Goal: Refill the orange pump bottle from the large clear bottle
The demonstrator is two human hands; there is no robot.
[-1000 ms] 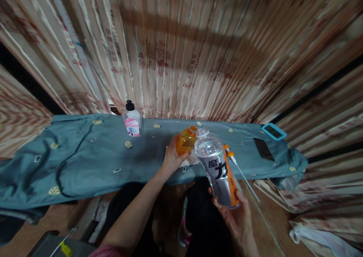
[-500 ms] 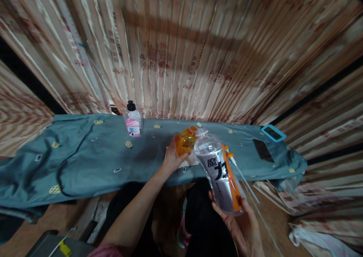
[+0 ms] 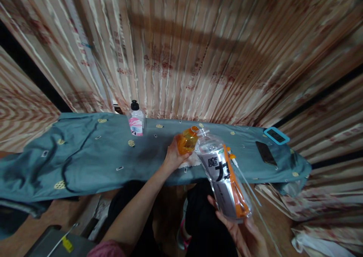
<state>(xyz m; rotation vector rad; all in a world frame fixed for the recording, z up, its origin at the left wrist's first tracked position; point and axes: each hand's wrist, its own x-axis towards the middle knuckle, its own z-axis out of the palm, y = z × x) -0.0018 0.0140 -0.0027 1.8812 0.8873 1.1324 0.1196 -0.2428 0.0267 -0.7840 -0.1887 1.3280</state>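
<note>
My left hand (image 3: 173, 153) is closed around an amber see-through bottle (image 3: 187, 140), its uncapped mouth tilted toward the right. In my right hand (image 3: 239, 226) is a large clear plastic drink bottle (image 3: 222, 175) with a silver and orange label, gripped near its base. That bottle leans up and to the left, and its open neck is close beside the amber bottle's mouth; whether they touch I cannot tell. Beneath them lies a white cloth or tissue (image 3: 189, 161), partly hidden. Just right of the clear bottle are orange caps (image 3: 231, 153) and a white cable or tube (image 3: 244, 175).
A pump-style bottle (image 3: 136, 122) with a black cap and pink label stands on the teal tablecloth (image 3: 93, 154). To the right lie a dark phone (image 3: 266, 153) and a blue-framed digital display (image 3: 276, 136). Pleated curtains (image 3: 181, 60) hang behind the table.
The view has shifted slightly, moving the scene a little to the right. My right hand and the clear bottle's base have moved slightly right and down. Both bottles remain held.
</note>
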